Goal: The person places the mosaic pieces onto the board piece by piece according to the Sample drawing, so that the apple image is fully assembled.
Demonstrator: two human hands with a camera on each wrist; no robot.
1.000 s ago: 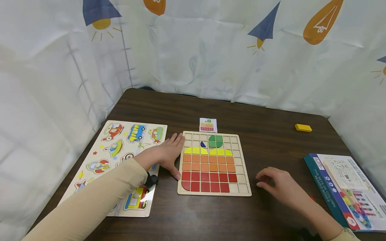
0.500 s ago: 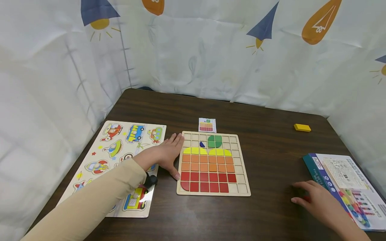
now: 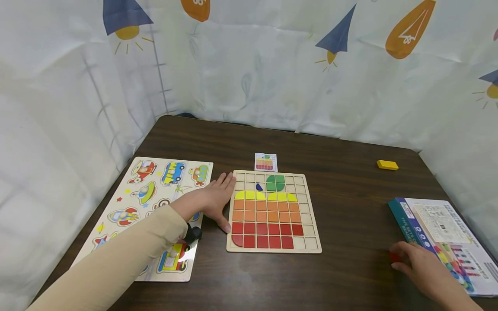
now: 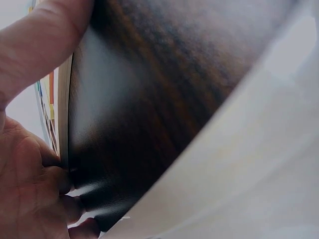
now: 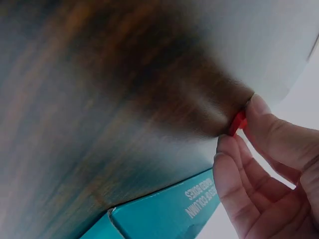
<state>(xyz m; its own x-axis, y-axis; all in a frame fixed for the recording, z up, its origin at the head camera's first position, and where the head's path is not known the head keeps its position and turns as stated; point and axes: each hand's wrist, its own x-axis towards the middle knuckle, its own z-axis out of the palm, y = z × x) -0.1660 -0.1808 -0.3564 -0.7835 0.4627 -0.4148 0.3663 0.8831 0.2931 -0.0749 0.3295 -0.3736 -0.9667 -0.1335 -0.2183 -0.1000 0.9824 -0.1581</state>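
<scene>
A wooden grid board lies mid-table, filled with red, orange, yellow and green tiles that form an apple shape. My left hand rests flat on the table, its straight fingers against the board's left edge. My right hand is low at the front right, beside a teal box. Its fingertips pinch a small red piece that sits on the dark table.
A vehicle peg puzzle lies at the left, partly under my left forearm. A small pattern card sits behind the board. A yellow block lies at the far right. Printed curtains wall the table on three sides.
My right hand has moved right and toward me, from near the board's right edge to the red piece beside the teal box. The left hand has stayed in place.
</scene>
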